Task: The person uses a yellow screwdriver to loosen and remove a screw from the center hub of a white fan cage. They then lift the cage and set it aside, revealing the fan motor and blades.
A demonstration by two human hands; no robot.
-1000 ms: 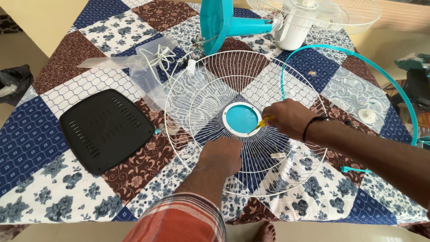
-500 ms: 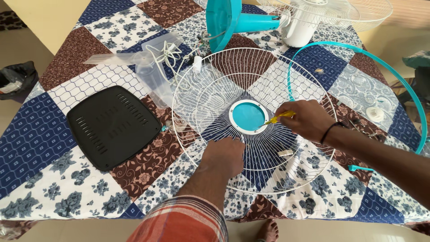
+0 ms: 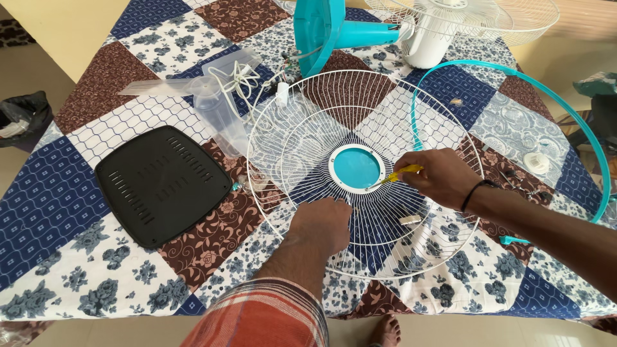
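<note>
A white wire fan guard (image 3: 302,135) with a teal round centre cap (image 3: 357,168) lies flat on the patchwork quilt. My left hand (image 3: 321,225) presses down on the guard's near wires, just below the cap. My right hand (image 3: 440,177) holds a small yellow-handled screwdriver (image 3: 395,176) whose tip touches the cap's right rim.
A black vented plastic cover (image 3: 160,183) lies at left. Clear fan blades (image 3: 212,103) and a white cord lie behind it. A teal fan base and motor housing (image 3: 347,29), another white guard (image 3: 514,19) and a teal ring (image 3: 565,109) sit at the back and right. Small parts (image 3: 536,162) dot the quilt.
The view has shifted slightly. My right hand with the screwdriver stays at the cap's right rim, and my left hand stays pressed on the guard.
</note>
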